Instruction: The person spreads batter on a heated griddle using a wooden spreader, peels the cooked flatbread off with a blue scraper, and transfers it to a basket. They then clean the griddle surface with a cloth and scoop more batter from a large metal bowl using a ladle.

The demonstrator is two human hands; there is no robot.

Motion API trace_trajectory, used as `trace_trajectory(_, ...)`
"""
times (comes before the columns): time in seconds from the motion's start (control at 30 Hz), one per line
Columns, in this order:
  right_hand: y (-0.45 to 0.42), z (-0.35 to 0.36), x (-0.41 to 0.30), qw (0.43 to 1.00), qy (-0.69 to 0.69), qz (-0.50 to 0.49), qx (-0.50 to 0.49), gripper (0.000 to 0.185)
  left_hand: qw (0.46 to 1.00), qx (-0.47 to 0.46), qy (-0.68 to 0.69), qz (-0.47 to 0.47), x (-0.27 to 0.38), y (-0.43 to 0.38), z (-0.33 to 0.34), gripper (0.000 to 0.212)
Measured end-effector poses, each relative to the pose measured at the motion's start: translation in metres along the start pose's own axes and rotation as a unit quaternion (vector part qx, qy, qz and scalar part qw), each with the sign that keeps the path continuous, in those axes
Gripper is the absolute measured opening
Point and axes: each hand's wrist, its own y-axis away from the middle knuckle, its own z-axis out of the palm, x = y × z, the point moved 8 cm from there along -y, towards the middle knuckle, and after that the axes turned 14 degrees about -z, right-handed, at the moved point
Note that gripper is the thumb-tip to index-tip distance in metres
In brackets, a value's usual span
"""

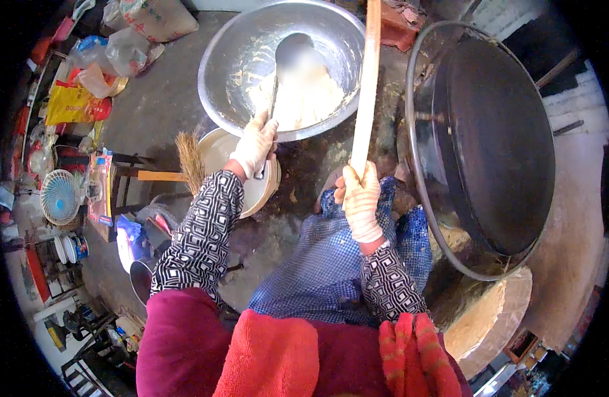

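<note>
My left hand [257, 144], in a pale glove, grips the handle of a dark metal ladle [288, 48]. The ladle lies over a wide metal basin [213, 97] that holds pale batter or dough [314, 106]; part of the ladle's bowl is blurred. Pale smears coat the basin's inner wall. In my gloved right hand [362, 201] is a long flat wooden stick [368, 89], held upright in the picture; its top runs past the upper edge. The stick passes in front of the basin's right rim. A pale bucket [271, 186] stands below my left hand, partly hidden by it.
To the right, a large dark round pan or griddle [503, 144] sits inside a metal ring [417, 173]. A straw brush [189, 156] is beside the bucket. Bags [128, 52] lie at the upper left, with an electric fan [60, 197] below. A blue checked apron [304, 268] covers my lap.
</note>
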Motion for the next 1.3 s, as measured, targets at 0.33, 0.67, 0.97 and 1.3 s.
trace_trajectory(0.33,0.008,-0.011,-0.006,0.992,0.077,0.074,-0.062,0.031,0.969,0.100,-0.219,-0.045,0.059,-0.072,0.015,0.056)
trace_trajectory(0.67,-0.033,0.000,0.018,0.984,-0.044,0.096,-0.144,0.036,0.867,0.118,-0.448,0.181,0.007,0.028,-0.030,0.053)
trace_trajectory(0.97,0.055,0.075,-0.034,0.870,0.326,-0.303,-0.214,0.033,0.819,0.019,-0.555,-0.144,-0.133,0.171,-0.107,0.038)
trace_trajectory(1.3,0.119,0.139,0.059,0.846,0.333,-0.162,-0.384,0.019,0.776,0.487,-0.398,0.061,-0.116,0.110,-0.141,0.083)
